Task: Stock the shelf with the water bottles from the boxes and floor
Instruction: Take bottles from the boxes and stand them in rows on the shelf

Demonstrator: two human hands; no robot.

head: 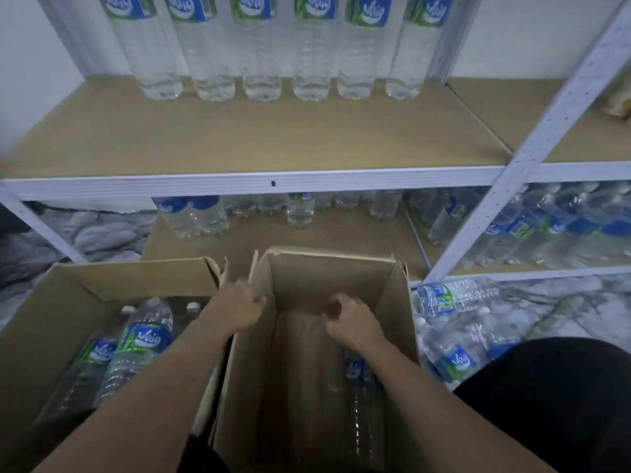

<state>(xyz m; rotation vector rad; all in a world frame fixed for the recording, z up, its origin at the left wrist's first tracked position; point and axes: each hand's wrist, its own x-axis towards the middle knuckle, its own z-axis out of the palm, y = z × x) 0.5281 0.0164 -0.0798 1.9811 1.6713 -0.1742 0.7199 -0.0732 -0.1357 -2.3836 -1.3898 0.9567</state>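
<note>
Forearms reach low; left hand [239, 303] curls its fingers over the right box [324, 278] wall, likely to steady it. The right hand [351, 319] is inside, fingers curled over the one bottle [363, 397] left; can't tell if gripped. Six shelf bottles [310, 63] stand far back on the shelf [239, 138]. The left box [102, 278] shows at least three.

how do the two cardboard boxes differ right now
The left box holds several water bottles; the right box looks nearly empty, one bottle showing near its bottom. The left hand grips the right box's left wall and the right hand reaches inside it; neither touches the left box. Both are open-topped brown cardboard, side by side below the shelf.
</note>
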